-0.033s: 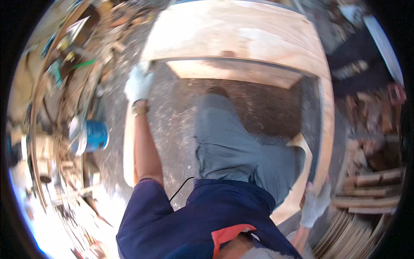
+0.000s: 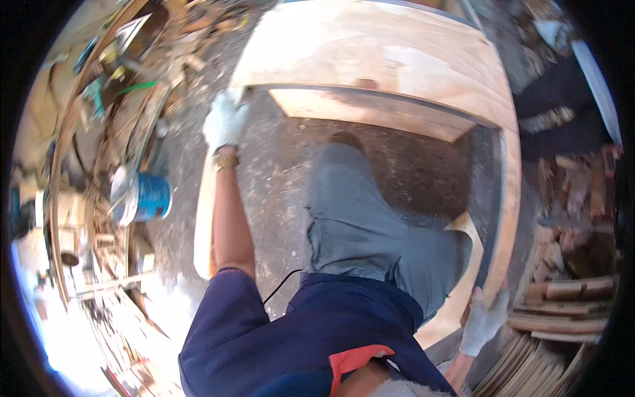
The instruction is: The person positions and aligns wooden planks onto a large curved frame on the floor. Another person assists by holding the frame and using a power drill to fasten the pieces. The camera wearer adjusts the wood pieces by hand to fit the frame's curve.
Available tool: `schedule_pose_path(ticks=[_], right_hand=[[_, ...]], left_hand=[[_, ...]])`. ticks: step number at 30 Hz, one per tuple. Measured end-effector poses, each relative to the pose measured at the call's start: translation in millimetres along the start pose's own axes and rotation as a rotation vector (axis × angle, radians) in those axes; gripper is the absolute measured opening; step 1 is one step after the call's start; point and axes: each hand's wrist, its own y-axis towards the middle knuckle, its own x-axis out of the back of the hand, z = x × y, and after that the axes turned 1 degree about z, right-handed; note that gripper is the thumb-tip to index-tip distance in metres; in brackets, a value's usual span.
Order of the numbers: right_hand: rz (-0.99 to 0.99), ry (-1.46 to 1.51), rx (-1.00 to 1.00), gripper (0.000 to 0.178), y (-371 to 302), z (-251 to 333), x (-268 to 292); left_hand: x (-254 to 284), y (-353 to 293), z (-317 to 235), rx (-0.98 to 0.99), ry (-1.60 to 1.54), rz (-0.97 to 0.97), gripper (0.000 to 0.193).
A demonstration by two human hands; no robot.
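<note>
A large pale wooden frame [image 2: 377, 59] fills the upper middle, with a broad plywood panel at its far end and side boards reaching toward me. Its left side board [image 2: 204, 231] runs beside my left forearm. My left hand [image 2: 225, 122], in a white glove, is closed on that side near the panel's corner. The right side board [image 2: 509, 192] ends at my gloved right hand [image 2: 485, 322], which is wrapped round its near end. My body and grey-trousered legs are inside the frame. A curved pale board [image 2: 468, 264] shows beside my right leg; how it joins is hidden.
A blue and white bucket [image 2: 151, 197] stands at the left, near shelving crowded with wood scraps and tools. Stacked timber strips [image 2: 562, 311] lie at the right. A dark cloth-like thing [image 2: 562, 99] sits beyond the frame's right side. Dark, scuffed floor [image 2: 278, 198] shows within the frame.
The whole scene sits slightly farther right in the picture, and the frame appears slightly turned. Both hands keep their hold on it.
</note>
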Motion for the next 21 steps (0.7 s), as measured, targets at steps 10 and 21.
schedule_pose_path(ticks=[10,21], right_hand=[[-0.025,-0.109,0.148,0.072,7,-17,-5],[-0.060,-0.209,0.210,0.071,10,-21,-5]], left_hand=[[14,3,-19,0.011,-0.039,0.032,0.055],[6,4,-19,0.019,-0.088,-0.009,0.058]])
